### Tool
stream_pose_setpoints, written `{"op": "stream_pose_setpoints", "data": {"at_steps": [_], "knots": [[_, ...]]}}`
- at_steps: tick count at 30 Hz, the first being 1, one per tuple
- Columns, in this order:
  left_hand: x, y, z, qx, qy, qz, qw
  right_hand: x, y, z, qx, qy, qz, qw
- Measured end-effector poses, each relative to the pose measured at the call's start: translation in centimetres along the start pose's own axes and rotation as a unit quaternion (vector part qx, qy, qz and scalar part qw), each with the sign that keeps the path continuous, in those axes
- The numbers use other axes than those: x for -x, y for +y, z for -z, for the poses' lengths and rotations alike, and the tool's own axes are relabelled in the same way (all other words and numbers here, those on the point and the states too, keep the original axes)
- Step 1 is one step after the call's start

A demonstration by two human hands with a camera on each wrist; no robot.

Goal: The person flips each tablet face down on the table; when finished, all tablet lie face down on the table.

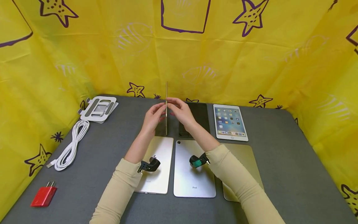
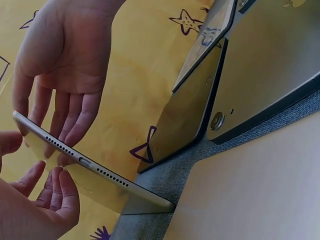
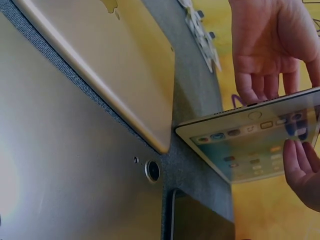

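Note:
Both hands hold a thin tablet point(image 1: 166, 115) upright on its edge, seen almost edge-on in the head view. The left hand point(image 1: 153, 116) is at its back side, fingertips against it; the right hand point(image 1: 183, 112) is at its screen side. In the left wrist view the tablet's edge point(image 2: 85, 162) shows a charging port between rows of speaker holes. Its lit screen point(image 3: 250, 155), with app icons and a round home button, shows in the right wrist view. The lower edge is close to the table; whether it touches cannot be told.
Near the arms lie a gold tablet point(image 1: 158, 185), a silver tablet point(image 1: 194, 175) and a greyish-gold tablet point(image 1: 246, 155), backs up. Behind are a black tablet point(image 1: 201, 116) and a lit white tablet point(image 1: 230, 121). Leftward are flat white-grey pieces point(image 1: 98, 109), a white cable point(image 1: 73, 143) and a red charger point(image 1: 43, 196).

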State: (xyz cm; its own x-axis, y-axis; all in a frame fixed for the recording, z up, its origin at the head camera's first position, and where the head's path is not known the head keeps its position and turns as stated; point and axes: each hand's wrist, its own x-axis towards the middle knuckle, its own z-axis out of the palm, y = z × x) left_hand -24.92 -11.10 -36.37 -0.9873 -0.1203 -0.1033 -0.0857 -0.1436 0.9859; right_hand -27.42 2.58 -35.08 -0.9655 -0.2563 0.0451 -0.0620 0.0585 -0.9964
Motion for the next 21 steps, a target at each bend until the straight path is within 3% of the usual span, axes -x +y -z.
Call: {"op": "stream_pose_setpoints", "data": {"at_steps": [8, 16, 21], "knots": [[-0.1, -0.7, 0.4, -0.055, -0.032, 0.027, 0.9976, 0.3, 0.2, 0.4, -0.02, 0.006, 0.007, 0.9998], [-0.4, -2.0, 0.9, -0.111, -0.099, 0.057, 0.9871, 0.8, 0.4, 1.3, -0.025, 0.03, 0.01, 0.9992], [-0.5, -2.6, 1.1, -0.128, -0.12, 0.077, 0.9815, 1.0, 0.7, 2.0, -0.039, 0.038, 0.005, 0.9985]]}}
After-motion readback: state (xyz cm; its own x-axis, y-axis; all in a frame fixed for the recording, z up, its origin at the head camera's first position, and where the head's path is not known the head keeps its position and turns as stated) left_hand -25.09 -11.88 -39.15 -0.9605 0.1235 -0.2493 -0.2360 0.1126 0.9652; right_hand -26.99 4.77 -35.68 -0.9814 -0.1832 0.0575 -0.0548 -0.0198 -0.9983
